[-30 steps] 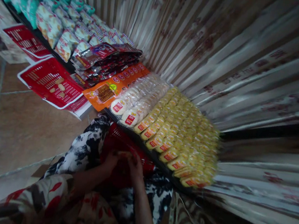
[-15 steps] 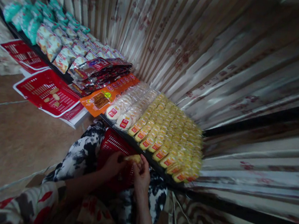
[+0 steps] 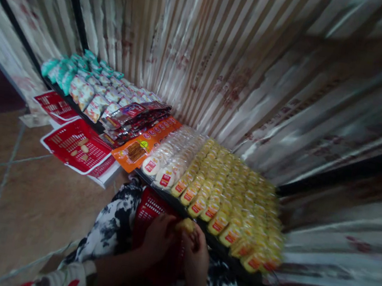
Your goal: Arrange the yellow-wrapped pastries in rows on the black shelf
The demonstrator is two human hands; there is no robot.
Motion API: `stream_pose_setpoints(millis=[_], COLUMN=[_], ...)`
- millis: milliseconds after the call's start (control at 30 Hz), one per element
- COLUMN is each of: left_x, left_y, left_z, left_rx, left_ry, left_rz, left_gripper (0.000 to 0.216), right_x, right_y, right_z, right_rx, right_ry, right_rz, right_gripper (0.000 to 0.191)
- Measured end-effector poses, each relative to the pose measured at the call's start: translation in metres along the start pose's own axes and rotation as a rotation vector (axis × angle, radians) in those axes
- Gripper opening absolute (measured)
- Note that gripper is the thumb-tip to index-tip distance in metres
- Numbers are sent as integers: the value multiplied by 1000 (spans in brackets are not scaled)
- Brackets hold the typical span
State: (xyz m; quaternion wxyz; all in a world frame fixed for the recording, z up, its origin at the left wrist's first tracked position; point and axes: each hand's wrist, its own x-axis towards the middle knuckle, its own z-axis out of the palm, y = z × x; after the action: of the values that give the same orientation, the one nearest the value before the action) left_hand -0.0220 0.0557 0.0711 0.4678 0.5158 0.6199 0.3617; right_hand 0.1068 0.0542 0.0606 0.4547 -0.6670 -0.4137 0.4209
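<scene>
Above the red basket (image 3: 150, 207) in the head view, a small, rounded, pale yellow snack (image 3: 186, 225) sits between the two hands. The right hand (image 3: 197, 250) pinches it; I cannot tell whether the left hand (image 3: 159, 237) grips too. Fingers partly cover the snack, and blur smears its surface.

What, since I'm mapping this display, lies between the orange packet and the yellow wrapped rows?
Two white wrapped rows lie between the orange packet and the yellow wrapped rows, in the head view.
</scene>
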Motion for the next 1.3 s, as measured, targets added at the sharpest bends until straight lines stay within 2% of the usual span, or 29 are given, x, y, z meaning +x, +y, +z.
stream_pose_setpoints(millis=[167,367,500,633,933,1100,1300], left_x=[6,13,13,12,13,16,22], left_y=[3,1,0,2,20,25,29], left_z=[-8,-8,-4,1,-1,-1,6], left_rx=[99,113,115,77,5,10,25], left_ry=[-49,-79,-62,-53,-71,-58,-60], left_rz=[39,70,83,76,73,82,120], left_gripper=[42,32,28,24,19,19,22], right_x=[11,18,16,16,15,11,11], right_y=[5,11,14,20,24,19,20], right_z=[4,7,8,4,-6,-6,-11], right_rx=[-97,-74,25,14,-79,-54,26], right_ry=[-26,-50,-19,-5,-59,-46,-45], right_rz=[-49,-52,-89,-77,-85,-183,-172], right_gripper=[59,59,64,64,58,50,49])
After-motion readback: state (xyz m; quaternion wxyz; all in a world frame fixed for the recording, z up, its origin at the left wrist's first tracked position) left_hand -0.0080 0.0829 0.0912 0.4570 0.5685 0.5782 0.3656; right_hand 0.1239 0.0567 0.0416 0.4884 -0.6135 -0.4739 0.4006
